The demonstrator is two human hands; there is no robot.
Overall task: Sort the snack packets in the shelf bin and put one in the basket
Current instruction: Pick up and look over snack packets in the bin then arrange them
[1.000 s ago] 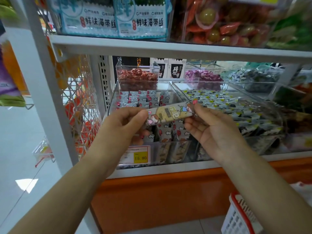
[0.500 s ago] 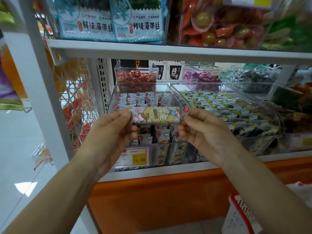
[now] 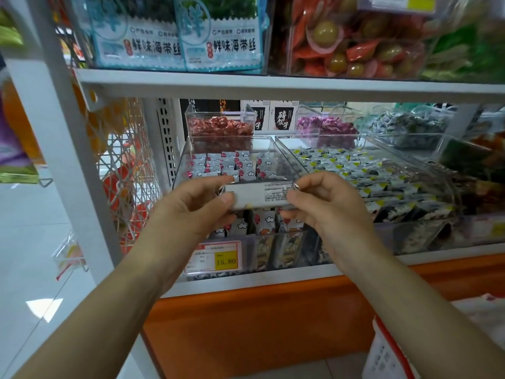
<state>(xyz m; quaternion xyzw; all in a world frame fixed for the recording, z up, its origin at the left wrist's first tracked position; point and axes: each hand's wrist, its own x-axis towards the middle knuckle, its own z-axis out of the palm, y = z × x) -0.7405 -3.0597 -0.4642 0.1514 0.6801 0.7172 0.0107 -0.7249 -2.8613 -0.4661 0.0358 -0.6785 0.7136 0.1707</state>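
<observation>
A long snack packet (image 3: pixel 259 195) is held level in front of the clear shelf bin (image 3: pixel 188 151), its silver back with small print facing me. My left hand (image 3: pixel 196 209) pinches its left end and my right hand (image 3: pixel 325 206) pinches its right end. Inside the bin lie several white packets with red and cloud prints (image 3: pixel 224 166). A white basket with a red rim (image 3: pixel 388 351) stands at the lower right, below the shelf; only part of it shows.
A yellow price tag reading 15.80 (image 3: pixel 216 259) hangs on the bin's front. A second clear bin (image 3: pixel 426 160) of black-and-white packets sits to the right. Candy bins (image 3: pixel 221 127) stand behind. An upper shelf (image 3: pixel 273 87) hangs above, and a wire rack (image 3: pixel 128 170) is on the left.
Both hands have turned the packet over: its colourful cartoon front showed before, now its silver printed back faces me. It stays at the same height over the bin.
</observation>
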